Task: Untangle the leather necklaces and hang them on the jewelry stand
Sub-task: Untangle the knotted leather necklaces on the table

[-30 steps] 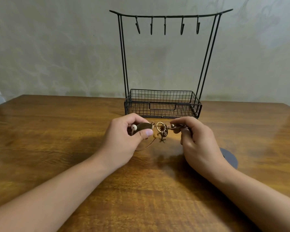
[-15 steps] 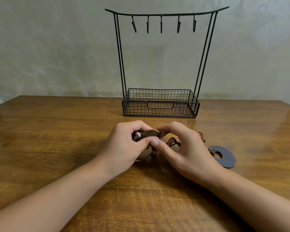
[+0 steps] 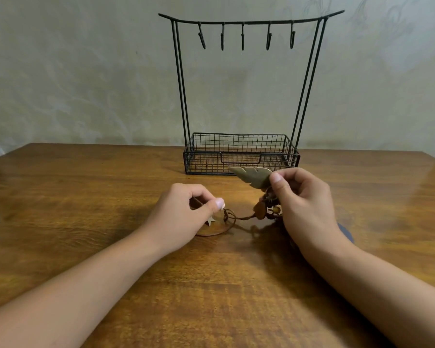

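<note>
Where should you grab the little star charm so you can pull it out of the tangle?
Probably best to pinch the star charm by its flat faces, coming from the left, the side away from the knot. It dangles just below the left hand, with bare table on that side; the bunched cords and beads crowd its right, under the right hand holding the leaf pendant.

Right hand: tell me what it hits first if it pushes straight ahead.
Probably the wire basket of the jewelry stand, just beyond the right hand and its leaf pendant; depth is unclear.
</note>
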